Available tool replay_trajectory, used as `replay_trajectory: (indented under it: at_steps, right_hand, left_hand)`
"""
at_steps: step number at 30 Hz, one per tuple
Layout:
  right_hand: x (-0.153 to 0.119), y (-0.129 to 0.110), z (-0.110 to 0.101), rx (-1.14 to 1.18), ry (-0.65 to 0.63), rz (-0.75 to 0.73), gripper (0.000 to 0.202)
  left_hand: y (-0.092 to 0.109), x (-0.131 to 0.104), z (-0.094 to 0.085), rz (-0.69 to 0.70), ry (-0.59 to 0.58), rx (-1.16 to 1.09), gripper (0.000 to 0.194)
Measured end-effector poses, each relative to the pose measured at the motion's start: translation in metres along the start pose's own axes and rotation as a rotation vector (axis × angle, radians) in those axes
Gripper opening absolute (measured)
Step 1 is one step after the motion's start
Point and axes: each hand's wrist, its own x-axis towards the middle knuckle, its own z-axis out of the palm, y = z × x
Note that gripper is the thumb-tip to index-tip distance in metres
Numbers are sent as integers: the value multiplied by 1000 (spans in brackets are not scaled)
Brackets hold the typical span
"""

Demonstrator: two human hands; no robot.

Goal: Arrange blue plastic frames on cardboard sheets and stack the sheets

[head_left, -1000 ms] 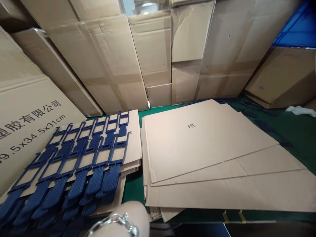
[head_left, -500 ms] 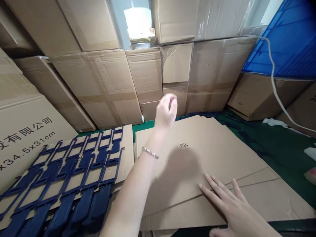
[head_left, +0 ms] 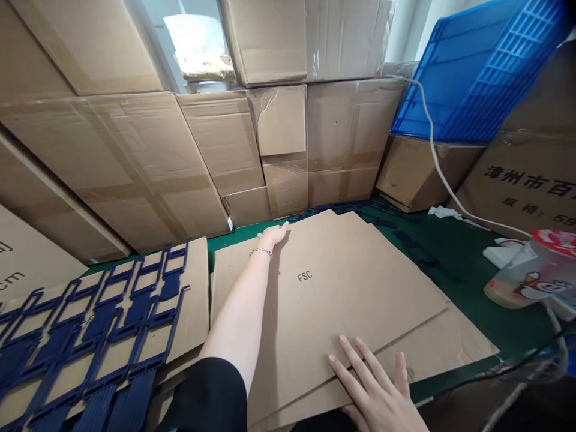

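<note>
A stack of flat cardboard sheets (head_left: 360, 270) lies in front of me, fanned unevenly, the top one printed "FSC". My left hand (head_left: 273, 233) reaches across to the far edge of the top sheet, fingers curled at that edge; the fingertips are partly hidden. A beaded bracelet (head_left: 261, 252) circles that wrist. Spread flat near the front edge of the sheets is my right hand (head_left: 375, 384), its fingers apart and nothing in it. To the left, rows of dark blue plastic frame-like parts (head_left: 121, 312) rest on another cardboard sheet (head_left: 195, 300).
Stacked cardboard boxes (head_left: 121, 156) wall off the back. A blue plastic crate (head_left: 445, 78) stands on a box at right, with a white cable (head_left: 434, 144) hanging down. A lidded drink cup (head_left: 526, 276) and more dark blue parts (head_left: 411, 243) lie on the green surface (head_left: 450, 252).
My left hand has come down from above the sheets onto their far edge. My right hand stays flat on the front. The view has turned right, bringing in the cup.
</note>
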Motion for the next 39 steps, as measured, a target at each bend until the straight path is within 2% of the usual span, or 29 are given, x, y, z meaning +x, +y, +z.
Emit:
replay_trajectory:
  at_steps: [4,6,9,11,14,16,18,19,21,24,26,29,32,36,39]
  right_hand:
    - [7,0,4,60,6,37,52]
    - [12,3,8,81,-7,12,49]
    - [16,7,9,82,-12,-45,44]
    - [17,10,3,70,4,-77,44]
    - [24,19,-20,164,-11,-138,47]
    - [42,37,-35,314,-77,-159,44]
    - [76,66,-35,443,-167,-80,39]
    - [99,83,-27,494,-202,-7,37]
    - [151,118,4,517,-313,197,38]
    - [222,157,73,467,-472,433,51]
    - [253,169,117,426,-536,534,65]
    - [278,172,168,384,-619,673,86]
    - [292,169,201,365,-706,772,108]
    - [311,170,229,352,-897,864,117]
    - [322,173,242,315,-978,877,125]
  left_hand:
    - [6,9,7,-81,-209,125,58]
    - [12,11,11,-93,-296,169,61]
    - [25,6,15,-81,-332,241,62]
    - [36,-5,18,-63,-294,292,63]
    - [52,-36,25,23,-246,324,70]
    - [61,-60,32,110,-259,323,66]
    - [64,-81,39,141,-249,324,63]
    - [64,-89,43,144,-232,322,63]
    - [61,-101,50,149,-194,316,63]
    - [54,-108,57,162,-136,310,63]
    - [51,-109,60,164,-104,312,62]
    - [49,-110,62,174,-67,315,62]
    - [47,-110,63,193,-37,304,61]
    - [47,-111,63,203,-12,295,59]
    - [47,-111,63,206,-5,290,59]
